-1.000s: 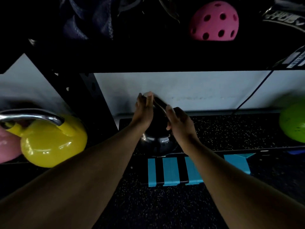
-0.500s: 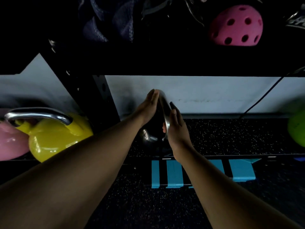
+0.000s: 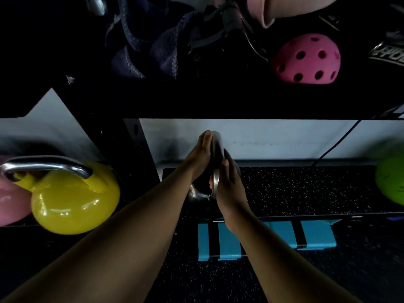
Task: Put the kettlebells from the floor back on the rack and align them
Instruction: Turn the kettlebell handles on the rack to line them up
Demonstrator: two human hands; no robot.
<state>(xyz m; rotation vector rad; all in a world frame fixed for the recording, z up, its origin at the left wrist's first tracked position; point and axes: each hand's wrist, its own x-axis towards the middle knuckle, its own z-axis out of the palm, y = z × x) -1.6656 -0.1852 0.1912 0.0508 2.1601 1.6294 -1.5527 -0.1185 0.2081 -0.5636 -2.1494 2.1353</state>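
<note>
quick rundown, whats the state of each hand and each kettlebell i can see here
left hand: flat against the handle, fingers straight
right hand: flat on the handle's other side
dark kettlebell: upright on the lower shelf, handle edge-on
yellow kettlebell: on the rack, tilted, touching the pink one
pink kettlebell: mostly cut off
green kettlebell: on the shelf, partly out of frame

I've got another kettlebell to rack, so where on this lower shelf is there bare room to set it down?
The widest bare patch is the speckled mat between the black kettlebell under both hands and the green kettlebell at the right edge. Left of the rack upright it is crowded: the yellow kettlebell presses against the pink kettlebell.
</note>
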